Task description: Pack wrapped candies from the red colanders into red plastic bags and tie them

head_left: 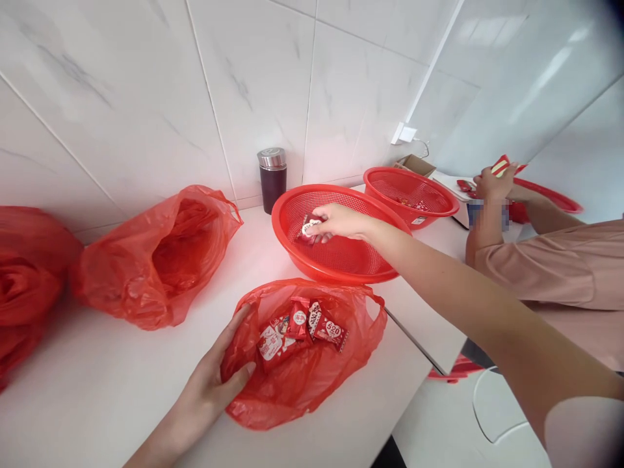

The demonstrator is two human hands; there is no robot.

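Observation:
My right hand is over the near red plastic basket, its fingers closed on a small red snack packet with a pale label. Below it on the table lies an open red plastic bag. Several wrapped snack packets in red, white and pink show inside the bag's mouth. At the bag's left edge, my left hand holds the thin plastic between thumb and fingers.
Two more red bags stand to the left. A dark tumbler is against the tiled wall. Another red basket holds small packets at the back. On the right, a co-worker's hands hold a red and yellow packet.

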